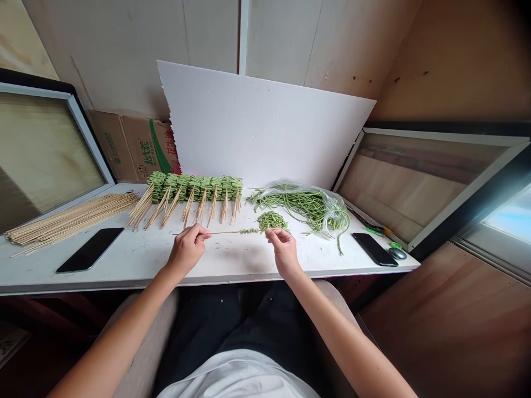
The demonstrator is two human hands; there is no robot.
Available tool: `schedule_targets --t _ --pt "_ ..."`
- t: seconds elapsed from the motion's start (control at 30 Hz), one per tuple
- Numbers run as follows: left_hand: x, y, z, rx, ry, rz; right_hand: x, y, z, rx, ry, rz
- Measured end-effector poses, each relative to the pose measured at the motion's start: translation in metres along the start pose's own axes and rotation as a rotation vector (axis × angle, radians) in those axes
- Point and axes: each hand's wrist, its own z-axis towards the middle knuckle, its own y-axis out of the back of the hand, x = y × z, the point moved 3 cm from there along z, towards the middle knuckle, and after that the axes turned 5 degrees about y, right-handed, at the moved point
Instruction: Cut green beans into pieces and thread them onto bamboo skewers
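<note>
LEFT HAND [186, 249]: grip closed on bamboo skewer [224, 232] | RIGHT HAND [284, 251]: grip closed on skewer's right end, beside threaded green bean pieces [249, 231] | POSITION: lower centre of frame, over white table [124, 279]

Right-hand fingers [276, 236] hide one end of the bamboo skewer [226, 232]; foam board [265, 121] partly hides a cardboard carton [133, 146]; green-handled object [375, 230] too small to identify.

The white bench [232, 271] carries a bundle of bare wooden skewers [70, 221] and a black phone [90, 250] at 9 o'clock. At 12 o'clock lie filled skewers of green beans [194, 188]; at 2 o'clock is a plastic bag of long beans [302, 207], and at 3 o'clock a second phone [374, 249] beside a computer mouse [397, 253].
</note>
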Motion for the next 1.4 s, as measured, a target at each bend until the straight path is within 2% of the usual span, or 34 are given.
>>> schedule_targets --t 0.13,0.33,0.77,1.07,1.4 --pt "-0.002 0.0 0.001 -0.004 -0.004 -0.024 -0.003 -0.004 -0.003 -0.003 -0.025 -0.009" --pt "0.001 -0.003 0.0 0.052 -0.011 -0.04 0.001 -0.004 -0.003 0.004 -0.006 -0.008" --pt "-0.003 -0.007 0.0 0.155 0.092 -0.065 0.007 -0.008 -0.004 0.031 -0.032 -0.007" --pt "-0.002 -0.007 0.003 0.179 0.166 -0.071 -0.006 -0.006 -0.001 0.138 -0.067 0.029" --pt "-0.002 -0.007 0.003 0.186 0.178 -0.069 -0.012 -0.005 -0.003 0.13 -0.131 0.019"
